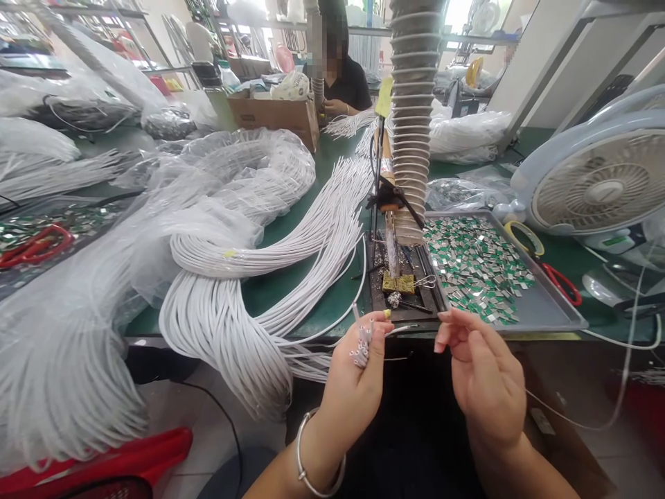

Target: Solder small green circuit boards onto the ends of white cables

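Note:
My left hand [358, 374], with a metal bangle on the wrist, is closed around a small bunch of white cable ends [362, 344] just below the table's front edge. One thin cable end sticks out to the right between its fingertips. My right hand [481, 371] is beside it with fingers curled in a pinch near that end; what they hold is too small to make out. Both hands hover in front of a soldering stand [402, 284] with a yellow sponge. Big bundles of white cables [291, 235] lie on the green table to the left.
A grey tray [551, 305] of several small green circuit boards sits to the right, with red-handled scissors [564, 283] and a tape roll. A ribbed extraction hose [413, 104] hangs over the stand. A fan [603, 184] stands at the right. Another person [346, 76] works at the far end.

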Motion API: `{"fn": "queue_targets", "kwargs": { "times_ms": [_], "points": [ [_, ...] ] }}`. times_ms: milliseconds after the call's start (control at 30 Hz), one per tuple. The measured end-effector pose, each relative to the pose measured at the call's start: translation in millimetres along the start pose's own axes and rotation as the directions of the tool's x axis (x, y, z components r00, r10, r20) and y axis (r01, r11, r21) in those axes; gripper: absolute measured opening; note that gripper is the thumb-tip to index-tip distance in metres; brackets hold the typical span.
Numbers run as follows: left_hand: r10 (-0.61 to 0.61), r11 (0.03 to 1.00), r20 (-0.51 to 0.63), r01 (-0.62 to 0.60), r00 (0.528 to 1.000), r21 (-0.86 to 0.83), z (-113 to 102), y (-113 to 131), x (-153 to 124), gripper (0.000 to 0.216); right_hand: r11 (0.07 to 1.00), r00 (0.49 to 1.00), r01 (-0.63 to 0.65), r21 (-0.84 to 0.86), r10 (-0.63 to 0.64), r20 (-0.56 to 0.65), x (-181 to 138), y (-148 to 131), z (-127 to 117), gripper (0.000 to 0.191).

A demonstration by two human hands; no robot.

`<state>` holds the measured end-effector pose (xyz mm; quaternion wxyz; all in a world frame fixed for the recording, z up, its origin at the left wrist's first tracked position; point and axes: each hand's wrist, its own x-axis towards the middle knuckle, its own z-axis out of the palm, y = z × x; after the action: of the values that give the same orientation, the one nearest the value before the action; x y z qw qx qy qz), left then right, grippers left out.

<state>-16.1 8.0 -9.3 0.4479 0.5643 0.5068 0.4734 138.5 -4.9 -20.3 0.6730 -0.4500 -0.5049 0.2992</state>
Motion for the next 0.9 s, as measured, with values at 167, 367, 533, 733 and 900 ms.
{"fn": "queue_targets", "kwargs": {
  "times_ms": [167,367,533,733,900],
  "points": [
    [-0.110,0.987,0.082,0.118,0.991,-0.110,-7,-1,0,0.030,0.857,0.993,0.042,-0.513,-0.094,-0.076,28,-12,-24,0.020],
    [-0.203,0.885,0.244,0.285,0.948,-0.369,-12,-9,5,0.025,0.453,0.997,0.070,-0.889,-0.057,0.049,83,0,-62,0.018],
    [-0.176,0.846,0.256,0.279,0.951,-0.455,-12,-15,7,0.023,0.306,0.980,0.091,-0.948,0.140,0.140,101,14,-70,0.020],
    [-0.173,0.819,0.236,0.273,0.956,-0.505,-7,-14,9,0.026,0.247,0.975,0.124,-0.961,0.149,0.164,98,17,-70,0.023],
    [-0.171,0.813,0.233,0.270,0.957,-0.516,-4,-12,11,0.026,0.250,0.971,0.133,-0.959,0.161,0.177,99,21,-74,0.019]
  ]
}}
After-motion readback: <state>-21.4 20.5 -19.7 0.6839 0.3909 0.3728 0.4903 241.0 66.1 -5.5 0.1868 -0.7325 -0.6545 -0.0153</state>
